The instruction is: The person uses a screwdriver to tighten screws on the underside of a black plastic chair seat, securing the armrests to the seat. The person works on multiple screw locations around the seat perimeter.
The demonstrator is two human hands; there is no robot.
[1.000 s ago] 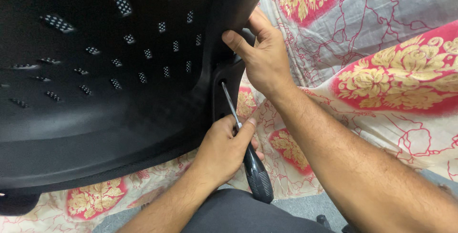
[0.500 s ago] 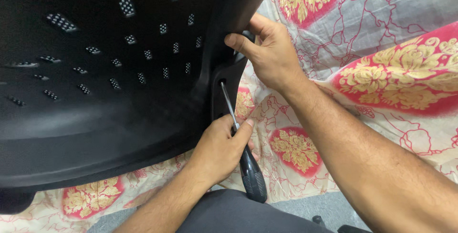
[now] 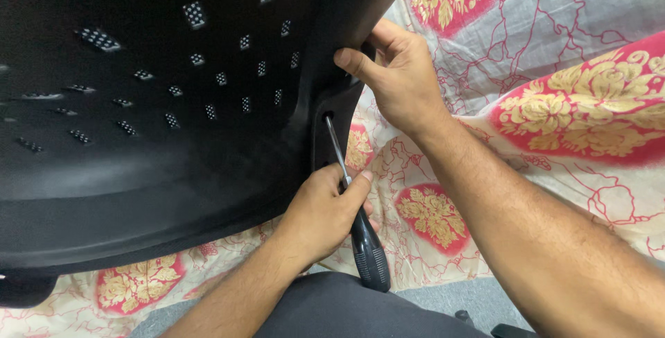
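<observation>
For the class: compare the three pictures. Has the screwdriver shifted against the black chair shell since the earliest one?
No. The screwdriver in the left hand keeps its tip in the same hole of the black chair shell; only its handle swings slightly.

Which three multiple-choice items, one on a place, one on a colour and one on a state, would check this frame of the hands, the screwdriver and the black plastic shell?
1. Where does the screwdriver tip point?
A. Into a recessed hole in the black plastic shell
B. At the floral cloth
C. Up into the air

2. What colour is the screwdriver's handle?
A. Red
B. Black
C. Yellow

3. What is the right hand doing?
A. Lying flat on the cloth
B. Gripping the shell's edge
C. Holding the screwdriver

Answers:
1 A: the metal shaft runs up into a hole in the shell's dark side piece.
2 B: the ribbed handle below the left hand is black.
3 B: its thumb and fingers clasp the shell's rim, while the left hand is closed around the screwdriver.
</observation>
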